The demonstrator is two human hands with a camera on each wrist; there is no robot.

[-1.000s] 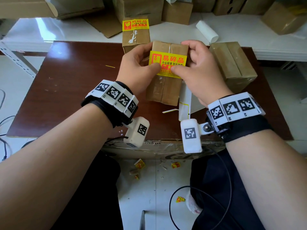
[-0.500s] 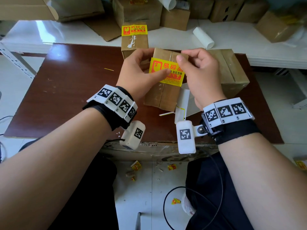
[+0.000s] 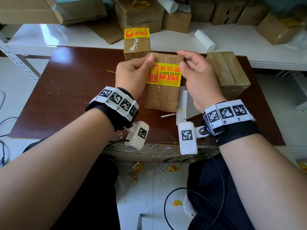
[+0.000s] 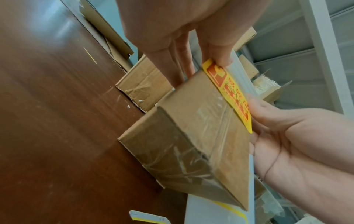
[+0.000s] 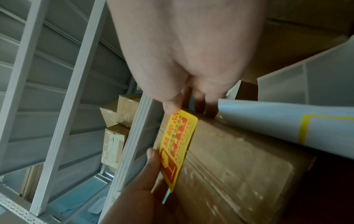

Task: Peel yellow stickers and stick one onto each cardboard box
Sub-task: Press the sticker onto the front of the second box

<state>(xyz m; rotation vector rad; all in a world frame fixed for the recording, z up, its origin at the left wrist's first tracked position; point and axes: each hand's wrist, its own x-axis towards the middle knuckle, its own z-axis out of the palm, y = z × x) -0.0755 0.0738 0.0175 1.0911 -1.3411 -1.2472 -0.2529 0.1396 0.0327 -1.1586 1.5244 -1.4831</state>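
A taped cardboard box (image 3: 162,97) is tilted up off the brown table, its near end low. A yellow sticker (image 3: 164,74) with red print lies across its top face. My left hand (image 3: 132,72) grips the box's left side, thumb on the sticker's left corner (image 4: 216,66). My right hand (image 3: 192,72) grips the right side, thumb at the sticker's right edge (image 5: 184,121). Behind stands a second box (image 3: 137,45) that bears a yellow sticker (image 3: 137,33). A plain box (image 3: 227,73) sits at the right.
White backing sheets (image 3: 181,105) with yellow borders lie under and beside the held box. A white paper roll (image 3: 205,40) and several cardboard boxes (image 3: 139,12) crowd the white shelf behind. Sticker scraps (image 3: 137,166) lie on the floor, and a black cable (image 3: 167,205) loops there.
Both thumbs slid outward from the sticker's middle to its left and right edges. The box tipped up and came a little nearer to me.
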